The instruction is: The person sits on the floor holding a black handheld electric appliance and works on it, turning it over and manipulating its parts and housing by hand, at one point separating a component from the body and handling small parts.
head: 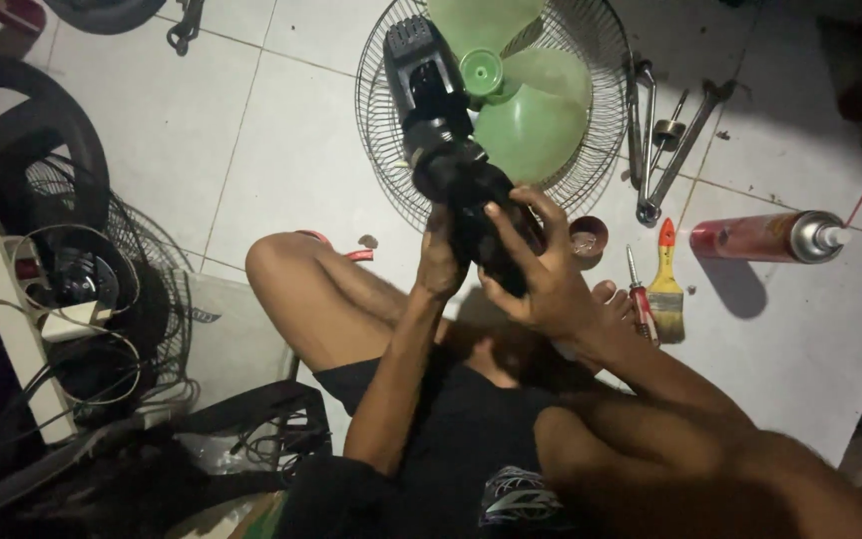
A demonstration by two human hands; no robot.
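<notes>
Over our bent knees we are clamping both hands, left hand point(441, 262) and right hand point(541, 274), around the black fan motor point(446, 130), lifted above the floor, its green blade point(526, 95) still mounted and wire guard point(591, 150) lying beneath, tools waiting.

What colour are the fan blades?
The fan blades are light green, seen clearly in the head view.

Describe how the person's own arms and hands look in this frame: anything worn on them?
Both forearms are bare, with no sleeves reaching them. The left hand and the right hand wear no gloves; no rings, watch or wristband show. Dim light hides finer detail. Black shorts are worn below.
</notes>
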